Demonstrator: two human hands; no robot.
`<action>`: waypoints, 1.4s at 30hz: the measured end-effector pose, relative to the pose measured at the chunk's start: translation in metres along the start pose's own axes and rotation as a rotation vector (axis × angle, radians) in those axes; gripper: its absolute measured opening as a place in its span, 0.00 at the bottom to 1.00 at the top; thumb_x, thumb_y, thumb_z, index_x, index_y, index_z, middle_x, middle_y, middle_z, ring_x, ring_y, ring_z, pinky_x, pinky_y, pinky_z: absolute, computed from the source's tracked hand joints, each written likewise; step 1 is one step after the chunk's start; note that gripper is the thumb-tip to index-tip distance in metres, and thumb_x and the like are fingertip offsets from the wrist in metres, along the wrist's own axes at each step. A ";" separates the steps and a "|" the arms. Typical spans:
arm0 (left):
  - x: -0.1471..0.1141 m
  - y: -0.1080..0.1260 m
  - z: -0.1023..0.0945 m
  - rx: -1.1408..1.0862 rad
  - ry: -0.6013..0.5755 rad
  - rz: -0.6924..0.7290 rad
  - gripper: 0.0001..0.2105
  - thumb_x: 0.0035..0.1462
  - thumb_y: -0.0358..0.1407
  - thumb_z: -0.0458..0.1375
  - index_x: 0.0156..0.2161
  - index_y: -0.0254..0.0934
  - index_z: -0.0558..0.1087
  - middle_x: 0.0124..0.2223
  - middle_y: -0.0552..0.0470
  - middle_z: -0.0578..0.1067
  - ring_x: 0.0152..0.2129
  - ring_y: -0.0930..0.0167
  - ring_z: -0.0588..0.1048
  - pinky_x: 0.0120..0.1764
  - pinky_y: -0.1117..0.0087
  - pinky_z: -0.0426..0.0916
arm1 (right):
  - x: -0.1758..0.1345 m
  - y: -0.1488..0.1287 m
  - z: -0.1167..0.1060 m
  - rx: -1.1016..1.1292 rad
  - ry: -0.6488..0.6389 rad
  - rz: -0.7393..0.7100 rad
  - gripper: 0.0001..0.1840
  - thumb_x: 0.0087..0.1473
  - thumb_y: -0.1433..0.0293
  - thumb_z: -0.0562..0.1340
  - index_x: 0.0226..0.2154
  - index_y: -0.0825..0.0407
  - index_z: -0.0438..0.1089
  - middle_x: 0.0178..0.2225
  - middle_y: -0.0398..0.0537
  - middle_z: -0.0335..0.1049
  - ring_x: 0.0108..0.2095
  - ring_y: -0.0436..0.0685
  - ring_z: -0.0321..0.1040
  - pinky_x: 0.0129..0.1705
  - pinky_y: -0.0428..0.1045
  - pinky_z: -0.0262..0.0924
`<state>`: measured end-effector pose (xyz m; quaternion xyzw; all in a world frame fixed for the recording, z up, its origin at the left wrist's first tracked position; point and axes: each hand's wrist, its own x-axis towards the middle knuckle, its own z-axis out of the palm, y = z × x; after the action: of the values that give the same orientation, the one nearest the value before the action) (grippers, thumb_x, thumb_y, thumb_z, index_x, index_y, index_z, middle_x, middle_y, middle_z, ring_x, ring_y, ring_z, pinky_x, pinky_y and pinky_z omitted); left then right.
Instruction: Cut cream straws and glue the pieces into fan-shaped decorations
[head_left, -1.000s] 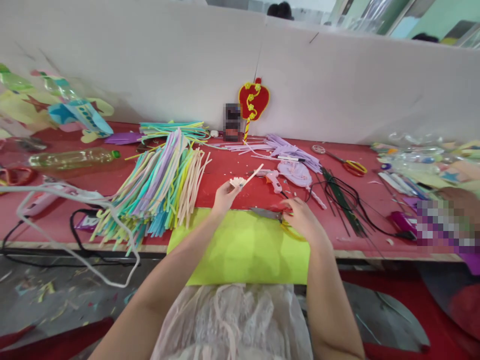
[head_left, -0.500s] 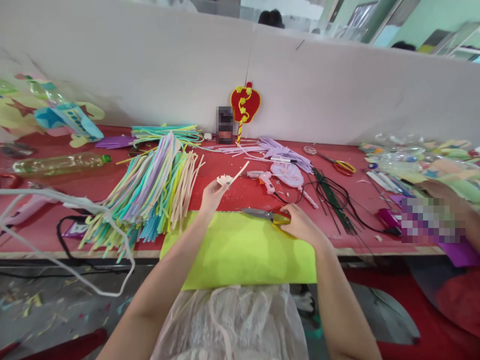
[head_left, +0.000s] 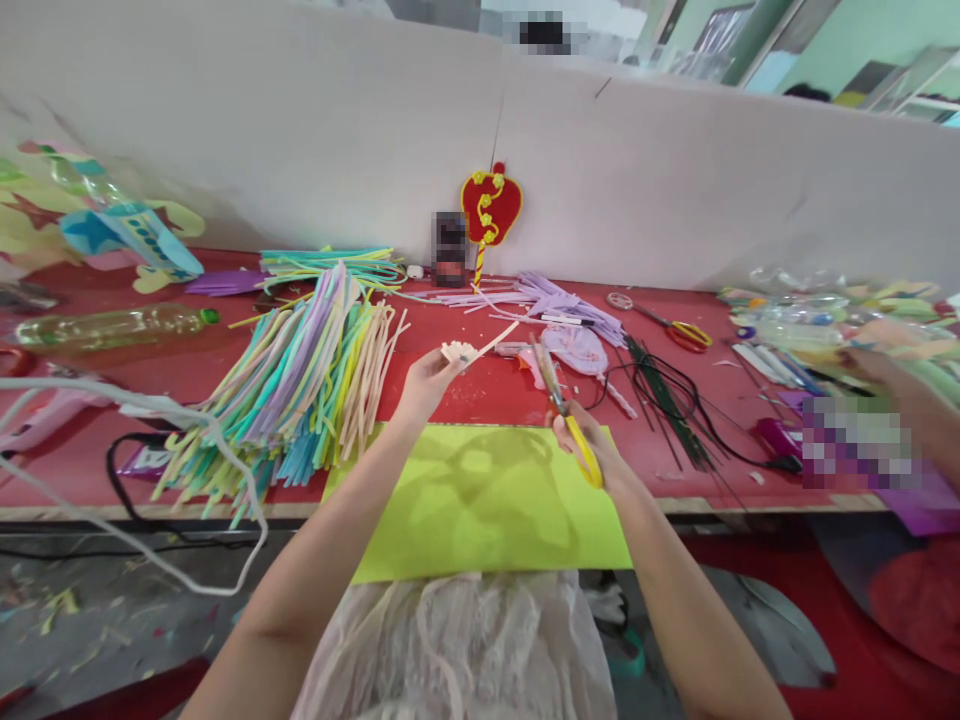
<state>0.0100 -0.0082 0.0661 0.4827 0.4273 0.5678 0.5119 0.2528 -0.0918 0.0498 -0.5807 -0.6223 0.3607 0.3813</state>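
My left hand (head_left: pixel 426 382) pinches a small cream pipe-cleaner piece (head_left: pixel 457 352), bunched in folds with one straight tail sticking out to the upper right. My right hand (head_left: pixel 598 442) is closed round the yellow handle of a pair of scissors (head_left: pixel 582 450), whose blades point up and away from me. Some space separates the scissors from the cream tail. Below both hands, a lime-green sheet (head_left: pixel 480 520) lies over the table's front edge and carries their shadows. Behind the scissor blades, a pink glue gun (head_left: pixel 529 368) is partly hidden.
A big heap of pastel pipe cleaners (head_left: pixel 285 390) fills the left, near a plastic bottle (head_left: pixel 112 328) and a white cable (head_left: pixel 217 425). Lilac pipe cleaners (head_left: pixel 551 300), green stems (head_left: pixel 671 410) and a second pair of scissors (head_left: pixel 686 335) lie right. Another person's hand (head_left: pixel 881 380) is far right.
My right hand has lifted the scissors off the green sheet and turned the blades from pointing left to pointing up and away. My left hand has shifted slightly right with the cream piece.
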 end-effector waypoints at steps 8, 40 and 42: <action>-0.002 0.008 0.005 -0.016 -0.008 -0.025 0.13 0.45 0.37 0.61 0.39 0.36 0.76 0.40 0.48 0.78 0.39 0.67 0.74 0.44 0.66 0.67 | -0.014 -0.022 0.032 -0.072 -0.144 0.023 0.24 0.53 0.47 0.51 0.24 0.50 0.60 0.15 0.37 0.51 0.17 0.48 0.49 0.20 0.46 0.45; -0.012 0.001 0.019 0.024 -0.217 0.003 0.11 0.46 0.39 0.62 0.36 0.37 0.77 0.40 0.49 0.78 0.42 0.64 0.74 0.49 0.61 0.65 | -0.014 -0.018 0.046 0.098 -0.143 0.053 0.28 0.49 0.41 0.50 0.25 0.49 0.61 0.13 0.38 0.54 0.16 0.49 0.54 0.17 0.46 0.43; -0.011 0.002 0.020 0.024 -0.220 0.004 0.11 0.46 0.39 0.62 0.36 0.36 0.77 0.41 0.48 0.78 0.42 0.64 0.74 0.49 0.61 0.65 | -0.014 -0.018 0.046 0.104 -0.152 0.041 0.28 0.48 0.41 0.51 0.25 0.50 0.61 0.13 0.39 0.54 0.16 0.49 0.54 0.17 0.46 0.43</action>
<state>0.0291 -0.0198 0.0698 0.5489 0.3745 0.5071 0.5489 0.2039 -0.1076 0.0441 -0.5437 -0.6178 0.4435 0.3551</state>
